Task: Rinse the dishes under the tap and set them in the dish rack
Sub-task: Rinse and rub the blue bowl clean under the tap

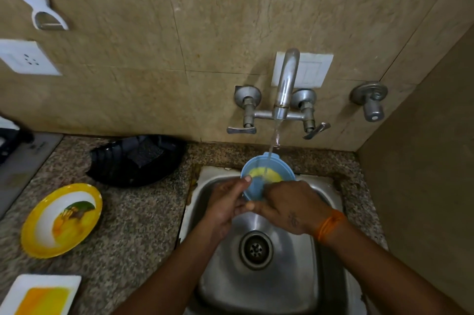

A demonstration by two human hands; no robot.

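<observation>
We take the sink as our reference: a square, brushed-steel basin with rounded corners and a round perforated drain at its centre. It is set into a speckled granite counter, which meets a beige, marble-patterned tiled wall behind.

Left of the sink and against the wall lies a glossy black ribbed basket holding a dark scrub pad. Farther left sits a round yellow plate with a printed white centre, and nearer us a white rectangular plate with a yellow centre.

Above the sink's rear edge, a dull metal tap with two lever handles delivers a thin stream of water.

We hold a small, smooth blue plastic bowl under that stream, over the rear of the sink, tilted towards us; yellow residue coats its inside. Our left hand grips the bowl's left rim, thumb on the edge. Our right hand, with an orange thread band at the wrist, curls its fingers into the bowl from the right.
</observation>
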